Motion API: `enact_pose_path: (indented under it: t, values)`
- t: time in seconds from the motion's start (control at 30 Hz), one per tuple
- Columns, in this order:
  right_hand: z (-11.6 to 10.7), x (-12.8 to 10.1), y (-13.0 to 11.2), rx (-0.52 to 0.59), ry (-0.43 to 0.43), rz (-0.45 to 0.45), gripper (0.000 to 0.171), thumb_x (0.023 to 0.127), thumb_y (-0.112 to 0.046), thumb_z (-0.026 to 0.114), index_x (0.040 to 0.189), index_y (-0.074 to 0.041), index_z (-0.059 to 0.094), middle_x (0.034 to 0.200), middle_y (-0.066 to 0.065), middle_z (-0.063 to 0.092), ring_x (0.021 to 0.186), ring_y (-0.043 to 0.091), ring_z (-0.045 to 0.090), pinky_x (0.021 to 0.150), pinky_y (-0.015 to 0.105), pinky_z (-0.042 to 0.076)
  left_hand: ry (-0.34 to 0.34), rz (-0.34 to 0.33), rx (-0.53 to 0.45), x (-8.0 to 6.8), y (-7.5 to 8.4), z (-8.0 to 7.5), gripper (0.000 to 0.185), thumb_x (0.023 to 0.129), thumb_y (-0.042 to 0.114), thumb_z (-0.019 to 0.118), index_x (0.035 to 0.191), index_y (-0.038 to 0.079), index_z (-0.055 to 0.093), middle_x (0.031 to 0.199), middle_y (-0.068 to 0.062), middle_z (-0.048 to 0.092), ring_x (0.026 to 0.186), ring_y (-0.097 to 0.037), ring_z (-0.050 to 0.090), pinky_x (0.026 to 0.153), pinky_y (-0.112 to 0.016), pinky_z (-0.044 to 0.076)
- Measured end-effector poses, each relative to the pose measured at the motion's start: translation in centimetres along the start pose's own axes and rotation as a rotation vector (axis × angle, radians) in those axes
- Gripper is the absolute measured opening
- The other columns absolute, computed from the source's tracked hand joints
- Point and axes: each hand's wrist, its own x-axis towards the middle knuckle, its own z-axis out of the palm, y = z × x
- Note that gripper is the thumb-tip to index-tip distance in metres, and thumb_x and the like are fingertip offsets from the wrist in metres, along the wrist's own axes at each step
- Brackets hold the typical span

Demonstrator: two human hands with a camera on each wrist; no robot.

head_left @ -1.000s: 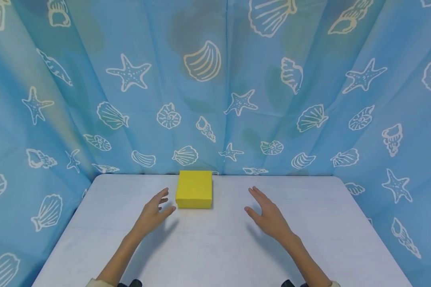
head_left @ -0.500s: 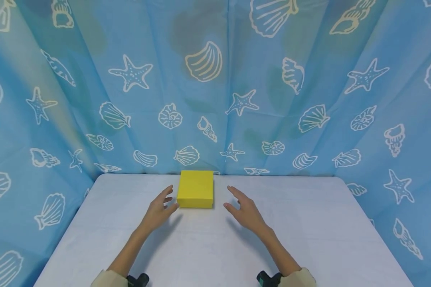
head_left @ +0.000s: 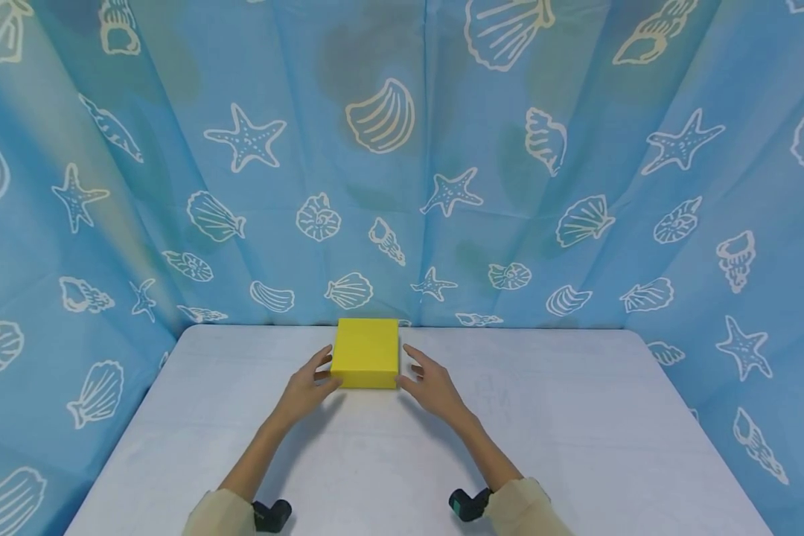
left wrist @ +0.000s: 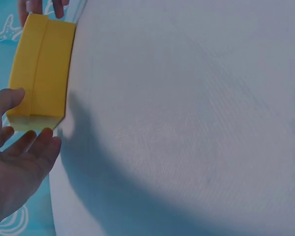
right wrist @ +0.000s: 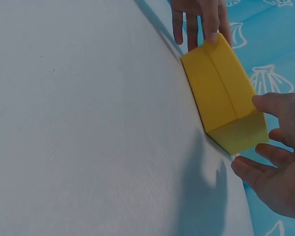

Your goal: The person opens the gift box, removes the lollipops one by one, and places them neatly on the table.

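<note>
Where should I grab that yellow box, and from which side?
Probably by its two short side walls, one hand from each side. The yellow box lies flat and low on the white table, its back edge near the curtain, so the rear is cramped. The left hand and right hand already flank it, fingers beside the walls.

"What's around the work area on my feed?"

"I see a pale grey table with rounded far corners, its surface matte and faintly textured in my wrist views."

"And behind it?"

"I've got a blue curtain hanging along the back and both sides, printed with white shells and starfish. It creases where the panels meet and drops to the table's far edge. A few darker patches show through the cloth high up."
</note>
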Motion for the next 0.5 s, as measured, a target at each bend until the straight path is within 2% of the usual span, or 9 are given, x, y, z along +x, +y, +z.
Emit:
enact_pose_path:
  t: [0.27,0.5]
  values:
    - [0.7,0.9,-0.1,0.077,-0.026,0.020,0.066,0.094,-0.019,0.070,0.153,-0.014,0.042,0.149,0.020,0.046,0.122,0.039,0.057,0.095,0.044,0.051,0.004,-0.024,0.002,0.5,-0.3,0.7,0.076,0.095,0.014,0.068,0.158,0.006,0.026,0.150,-0.025,0.042,0.122,-0.039,0.057,0.101,-0.051,0.045]
    - [1.0,1.3,0.1,0.122,-0.041,0.022,0.072,0.092,-0.011,0.071,0.155,-0.008,0.036,0.148,0.019,0.048,0.118,0.034,0.061,0.089,0.035,0.054,0.018,-0.021,-0.022,1.0,-0.5,1.1,0.076,0.094,0.011,0.068,0.157,0.005,0.027,0.150,-0.024,0.042,0.119,-0.039,0.059,0.099,-0.048,0.047]
